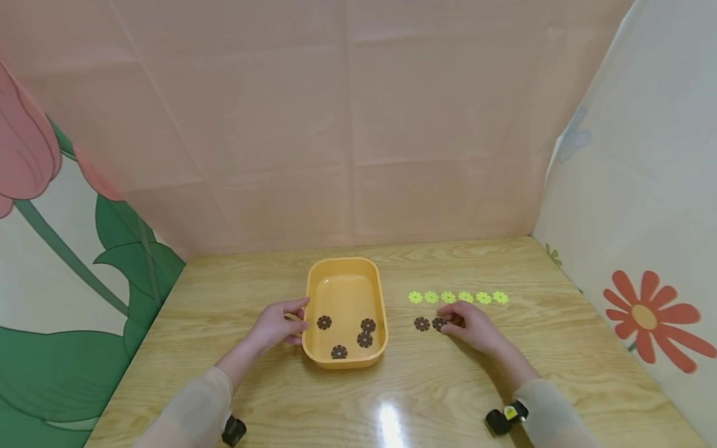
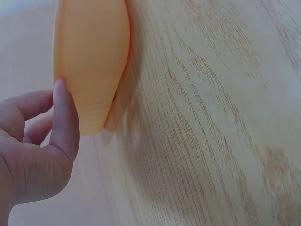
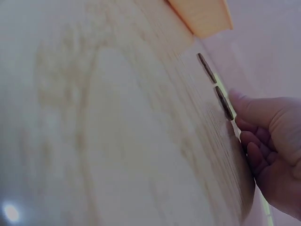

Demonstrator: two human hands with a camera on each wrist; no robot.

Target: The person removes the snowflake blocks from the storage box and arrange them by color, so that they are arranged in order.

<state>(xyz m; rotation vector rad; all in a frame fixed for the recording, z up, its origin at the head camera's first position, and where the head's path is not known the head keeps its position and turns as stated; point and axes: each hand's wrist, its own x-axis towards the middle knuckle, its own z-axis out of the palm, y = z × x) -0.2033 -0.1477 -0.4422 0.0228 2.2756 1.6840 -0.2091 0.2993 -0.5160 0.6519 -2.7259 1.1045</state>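
Left hand [image 1: 278,322]: thumb and fingers apart, tips at the left rim of one orange tray [image 1: 344,287], which lies just right of them and contains four dark notched discs [image 1: 365,340]. Right hand [image 1: 472,325]: bent thumb and forefinger pinching the edge of a dark disc [image 1: 438,323]; a second dark disc [image 1: 422,324] just left of these fingertips; beyond them, six yellow-green discs [image 1: 431,297] in a row. Support: wood-grain table [image 1: 313,404] beneath both hands.

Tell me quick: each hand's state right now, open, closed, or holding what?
Left hand: open, fingertips touching the left side of the orange tray.
Right hand: closed, thumb and finger on a brown disc.
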